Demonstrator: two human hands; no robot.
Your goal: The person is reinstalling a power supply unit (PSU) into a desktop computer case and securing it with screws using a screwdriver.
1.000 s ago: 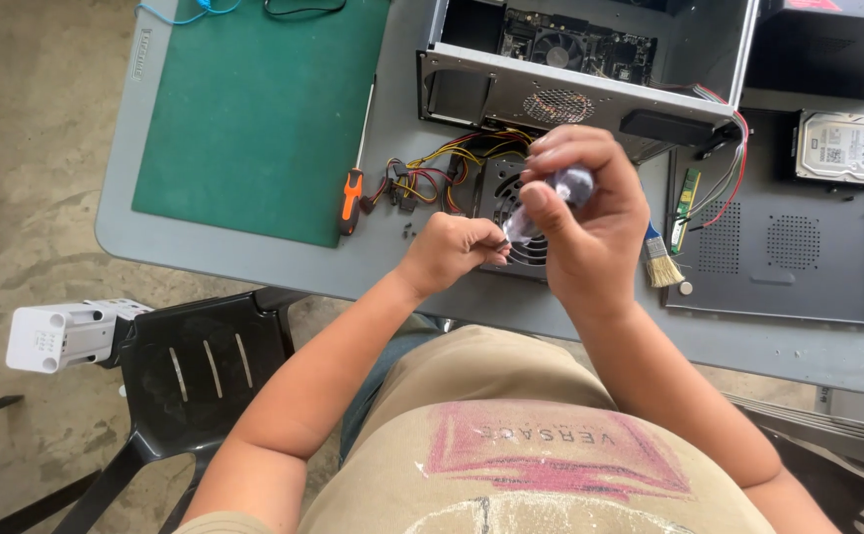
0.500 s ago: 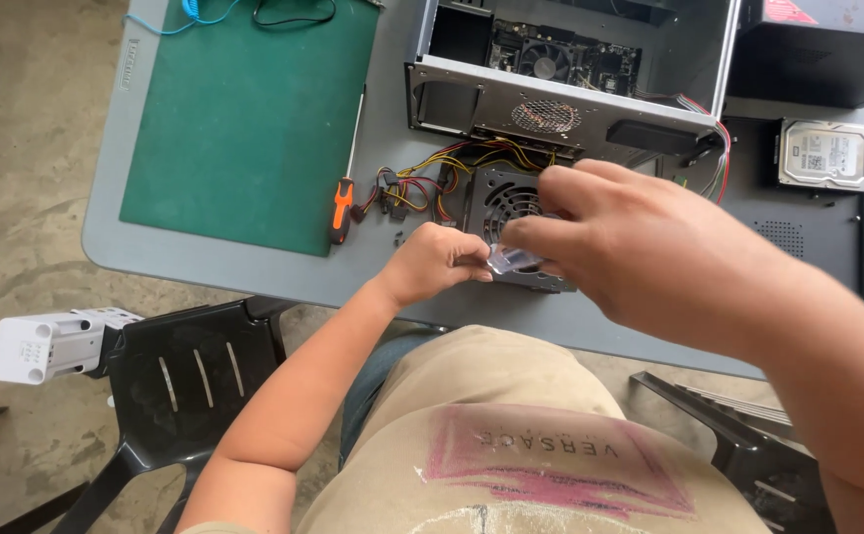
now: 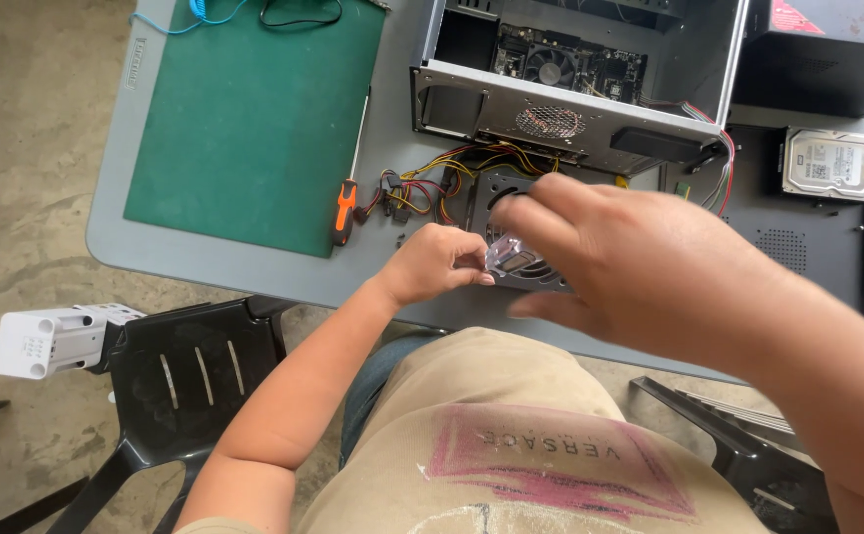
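At the far left of the frame a white boxy device (image 3: 51, 339) sits beside a black plastic chair (image 3: 190, 381). Further right, a green mat (image 3: 254, 119) and an orange-handled screwdriver (image 3: 345, 210) lie on the grey table (image 3: 244, 272). At centre, the left hand (image 3: 432, 265) pinches the edge of a small clear plastic piece (image 3: 513, 257), held over the power supply fan (image 3: 511, 232). The right hand (image 3: 620, 262), fingers loosely spread, grips its other side. It looks light, stiff and slippery, best held by its edges.
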